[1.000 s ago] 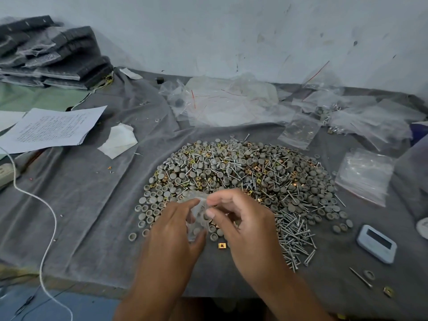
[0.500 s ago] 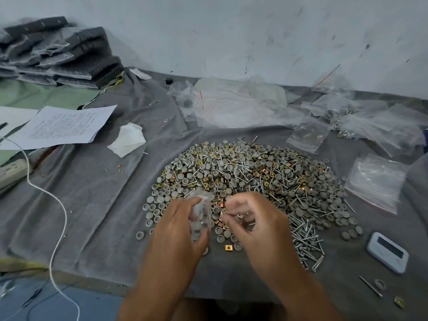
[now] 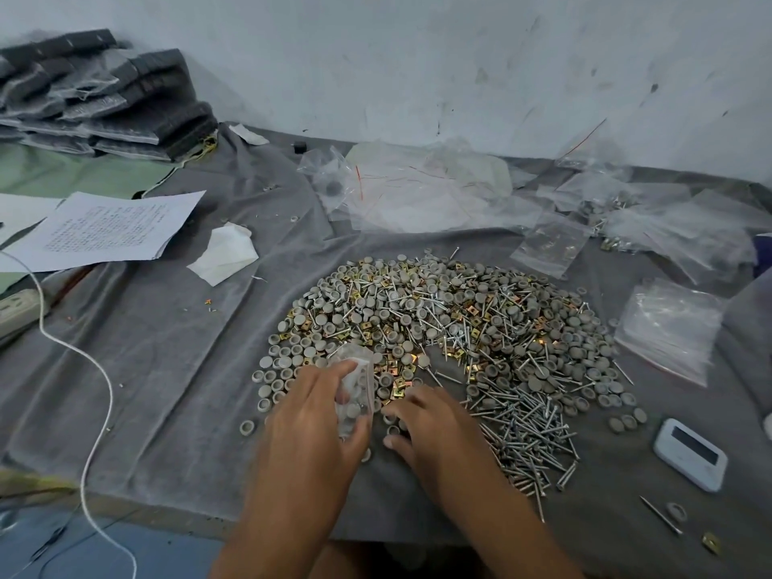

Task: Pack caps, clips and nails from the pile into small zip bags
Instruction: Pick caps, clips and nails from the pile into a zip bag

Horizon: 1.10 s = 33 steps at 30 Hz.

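The left hand (image 3: pixel 311 415) grips a small clear plastic zip bag (image 3: pixel 355 394) (grey caps inside) at the heap's (image 3: pixel 451 328) near edge; the right hand (image 3: pixel 430 424) reaches fingers-down into brass clips (image 3: pixel 397 380), its grasp hidden.

right hand (image 3: pixel 434 428) lowered from the bag (image 3: pixel 355 390) onto pile edge (image 3: pixel 397 411)

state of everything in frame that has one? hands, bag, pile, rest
left hand: grips the small zip bag, held just above the cloth
small zip bag: mouth up, several grey caps inside
right hand: fingers curled down on the near edge of the pile
pile: caps, clips and nails mixed, spread on the grey cloth
spare bags: flat stack, right of the pile
white gadget: lying flat, screen dark
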### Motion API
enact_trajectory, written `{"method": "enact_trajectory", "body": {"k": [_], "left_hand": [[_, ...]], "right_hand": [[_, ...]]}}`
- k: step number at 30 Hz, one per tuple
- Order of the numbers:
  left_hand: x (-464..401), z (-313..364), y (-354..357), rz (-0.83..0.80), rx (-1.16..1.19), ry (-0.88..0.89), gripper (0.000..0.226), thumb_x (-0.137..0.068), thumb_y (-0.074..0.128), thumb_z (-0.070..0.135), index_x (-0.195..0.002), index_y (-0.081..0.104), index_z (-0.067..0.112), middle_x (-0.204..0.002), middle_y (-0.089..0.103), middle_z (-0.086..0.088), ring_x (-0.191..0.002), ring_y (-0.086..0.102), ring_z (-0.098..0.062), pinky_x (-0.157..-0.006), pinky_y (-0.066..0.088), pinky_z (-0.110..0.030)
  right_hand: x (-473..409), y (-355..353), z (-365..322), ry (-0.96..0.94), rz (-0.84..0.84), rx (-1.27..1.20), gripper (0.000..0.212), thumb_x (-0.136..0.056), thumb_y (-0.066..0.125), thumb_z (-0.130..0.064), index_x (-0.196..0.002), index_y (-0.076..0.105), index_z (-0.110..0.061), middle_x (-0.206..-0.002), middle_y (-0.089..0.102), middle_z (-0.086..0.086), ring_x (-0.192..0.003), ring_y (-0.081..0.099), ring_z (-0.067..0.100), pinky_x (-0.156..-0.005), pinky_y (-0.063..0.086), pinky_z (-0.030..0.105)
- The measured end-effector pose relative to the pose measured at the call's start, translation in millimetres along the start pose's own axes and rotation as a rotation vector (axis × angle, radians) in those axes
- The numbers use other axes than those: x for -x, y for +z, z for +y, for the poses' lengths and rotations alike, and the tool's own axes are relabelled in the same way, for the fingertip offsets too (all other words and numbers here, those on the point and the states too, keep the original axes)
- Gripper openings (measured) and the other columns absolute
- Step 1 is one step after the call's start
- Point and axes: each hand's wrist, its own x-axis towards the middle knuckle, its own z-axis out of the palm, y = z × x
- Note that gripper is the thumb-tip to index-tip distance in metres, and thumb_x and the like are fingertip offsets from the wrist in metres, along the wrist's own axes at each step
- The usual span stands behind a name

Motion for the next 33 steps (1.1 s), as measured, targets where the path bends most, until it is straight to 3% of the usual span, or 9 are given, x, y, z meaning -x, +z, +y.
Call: {"method": "enact_trajectory", "body": {"k": [6,10,12,14,17,20,26,30,33], "left_hand": [[-0.8,-3.4,1.9,0.002,0.0,0.007,0.055,-0.073,0.082,0.016,-0.123,0.061,0.025,-0.091,0.049,0.013,-0.072,0.049,-0.009,-0.066,0.048,-0.031],[-0.9,-5.1,3.3,-0.004,0.016,0.007,0.056,-0.074,0.081,0.017,-0.124,0.059,0.027,-0.091,0.047,0.014,-0.072,0.05,-0.009,-0.065,0.051,-0.037],[-1.1,-5.7,3.4,0.0,0.007,0.009,0.057,-0.074,0.081,0.02,-0.125,0.057,0.03,-0.091,0.047,0.017,-0.072,0.05,-0.007,-0.064,0.051,-0.036],[-1.3,-6.3,5.0,-0.005,0.005,0.009,0.059,-0.074,0.082,0.022,-0.126,0.056,0.031,-0.095,0.049,0.018,-0.075,0.051,-0.007,-0.066,0.05,-0.036],[-1.4,-7.5,9.9,0.0,0.025,0.005,0.062,-0.07,0.084,0.015,-0.125,0.059,0.029,-0.104,0.05,0.019,-0.086,0.059,-0.013,-0.073,0.05,-0.036],[-1.2,-8.0,12.8,0.007,0.014,0.014,0.063,-0.068,0.082,0.013,-0.123,0.056,0.032,-0.099,0.048,0.018,-0.08,0.058,-0.016,-0.07,0.05,-0.037],[-2.3,-13.1,8.7,0.034,-0.027,0.018,0.057,-0.07,0.082,0.027,-0.122,0.06,0.028,-0.091,0.049,0.017,-0.073,0.048,-0.008,-0.066,0.048,-0.033],[-1.7,-11.8,6.7,0.026,-0.021,0.015,0.058,-0.069,0.083,0.018,-0.122,0.06,0.026,-0.09,0.048,0.014,-0.073,0.05,-0.012,-0.067,0.05,-0.037],[0.3,-8.7,3.9,0.022,-0.035,0.014,0.057,-0.072,0.08,0.022,-0.125,0.058,0.029,-0.092,0.047,0.015,-0.077,0.051,-0.013,-0.071,0.051,-0.038]], "right_hand": [[-5.2,-0.9,-0.9,0.0,0.105,-0.022,0.026,-0.102,0.047,-0.034,-0.123,0.062,-0.029,-0.117,0.063,-0.007,-0.11,0.056,0.016,-0.087,0.045,0.03],[4.7,-17.8,1.0,0.012,0.338,-0.467,0.013,-0.094,0.068,-0.026,-0.107,0.072,-0.026,-0.097,0.072,-0.016,-0.087,0.068,0.0,-0.076,0.057,0.025],[10.9,-29.9,-7.9,-0.106,0.512,-0.636,0.012,-0.091,0.072,-0.025,-0.103,0.071,-0.024,-0.095,0.072,-0.018,-0.085,0.069,-0.002,-0.071,0.054,0.014],[14.9,-38.9,-21.9,-0.251,0.56,-0.618,0.014,-0.09,0.073,-0.029,-0.104,0.07,-0.024,-0.097,0.071,-0.018,-0.088,0.067,-0.004,-0.072,0.049,0.007],[13.4,-42.3,-33.1,-0.333,0.537,-0.438,0.018,-0.086,0.075,-0.027,-0.103,0.07,-0.023,-0.095,0.071,-0.016,-0.083,0.06,-0.002,-0.069,0.052,0.019],[9.1,-42.2,-33.0,-0.278,0.468,-0.283,0.029,-0.077,0.084,-0.02,-0.101,0.069,-0.024,-0.092,0.071,-0.015,-0.08,0.06,0.005,-0.065,0.055,0.028],[12.1,-37.5,-23.5,-0.221,0.471,-0.377,0.028,-0.078,0.082,-0.02,-0.095,0.062,-0.031,-0.09,0.062,-0.02,-0.078,0.052,-0.007,-0.066,0.042,0.006],[11.8,-32.5,-0.8,-0.076,0.398,-0.398,0.023,-0.085,0.076,-0.025,-0.099,0.061,-0.036,-0.091,0.06,-0.025,-0.082,0.058,-0.004,-0.066,0.05,0.013],[11.8,-23.3,20.8,0.079,0.188,-0.28,0.026,-0.087,0.072,-0.035,-0.109,0.059,-0.038,-0.107,0.058,-0.022,-0.097,0.054,-0.004,-0.082,0.05,0.024]]}}
